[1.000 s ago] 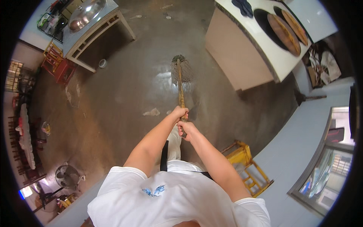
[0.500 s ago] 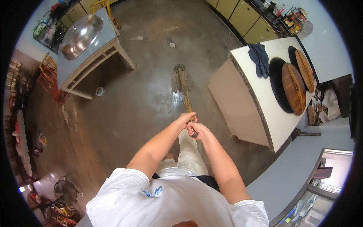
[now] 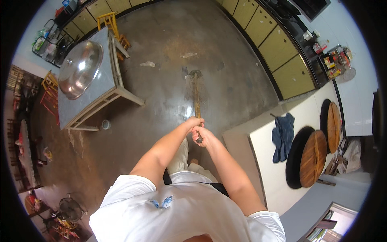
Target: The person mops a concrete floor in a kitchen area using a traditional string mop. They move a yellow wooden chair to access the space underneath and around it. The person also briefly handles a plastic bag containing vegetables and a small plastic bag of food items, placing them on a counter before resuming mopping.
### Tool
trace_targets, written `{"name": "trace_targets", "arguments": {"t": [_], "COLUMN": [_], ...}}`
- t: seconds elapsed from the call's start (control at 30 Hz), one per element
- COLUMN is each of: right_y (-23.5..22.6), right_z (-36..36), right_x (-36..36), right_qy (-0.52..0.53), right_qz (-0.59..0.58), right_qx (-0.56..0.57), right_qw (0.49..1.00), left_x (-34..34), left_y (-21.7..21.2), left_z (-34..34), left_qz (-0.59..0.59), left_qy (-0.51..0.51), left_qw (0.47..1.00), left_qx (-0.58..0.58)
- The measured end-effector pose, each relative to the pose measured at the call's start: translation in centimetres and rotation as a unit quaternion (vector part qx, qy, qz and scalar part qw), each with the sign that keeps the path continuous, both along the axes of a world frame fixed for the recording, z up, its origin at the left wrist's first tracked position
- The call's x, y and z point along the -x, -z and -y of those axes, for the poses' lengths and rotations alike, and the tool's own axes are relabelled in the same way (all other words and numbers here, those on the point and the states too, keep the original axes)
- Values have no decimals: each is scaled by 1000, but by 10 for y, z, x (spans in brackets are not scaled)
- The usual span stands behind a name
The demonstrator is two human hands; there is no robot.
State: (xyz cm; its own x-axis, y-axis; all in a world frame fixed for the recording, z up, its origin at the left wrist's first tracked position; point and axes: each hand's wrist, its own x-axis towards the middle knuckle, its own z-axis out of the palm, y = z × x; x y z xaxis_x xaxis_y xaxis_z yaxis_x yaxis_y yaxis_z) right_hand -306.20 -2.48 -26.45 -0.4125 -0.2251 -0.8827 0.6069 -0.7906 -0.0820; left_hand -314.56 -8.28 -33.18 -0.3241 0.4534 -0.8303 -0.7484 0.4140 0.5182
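Observation:
Both my hands grip the pole of a mop [image 3: 197,101] in front of my body. My left hand [image 3: 194,122] wraps round the pole a little farther along. Just below it, my right hand [image 3: 203,136] closes over the pole's near end. The pole runs away from me to the mop head, whose dark strands lie spread on the brown concrete floor [image 3: 153,88]. The floor has a wet shine around the mop.
A table [image 3: 102,80] with a large shiny metal dome cover [image 3: 82,68] stands at left, a small white cup [image 3: 106,124] by its leg. On the right, a white stove counter [image 3: 266,177] holds dark gloves [image 3: 283,137] and round wooden lids [image 3: 313,158]. Yellowish cabinets [image 3: 278,50] line the far right.
The view has moved forward and turned, so the table and the counter sit lower in it. My legs have shifted in a step. Both hands keep their hold on the mop.

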Motion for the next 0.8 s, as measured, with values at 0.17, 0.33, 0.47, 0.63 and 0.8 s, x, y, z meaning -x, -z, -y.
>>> {"name": "trace_targets", "arguments": {"t": [0.17,0.33,0.47,0.63,0.8], "right_y": [16,0,-1,5,26], "right_z": [-65,-113,-164,-246,-336], "right_x": [142,274,368,484,613], "right_qy": [16,12,25,24,-12], "right_qz": [-3,-7,16,19,-57], "right_qx": [-24,-14,2,-19,-17], "right_qw": [1000,1000,1000,999,998], "left_x": [145,279,379,490,622], "left_y": [9,-9,-29,-15,12], "left_z": [-67,-123,-170,-253,-339], "left_qz": [-19,3,-9,-3,-61], "left_qy": [4,-10,71,-21,26], "left_qw": [1000,1000,997,1000,998], "left_qx": [-21,15,32,-16,-12]}}
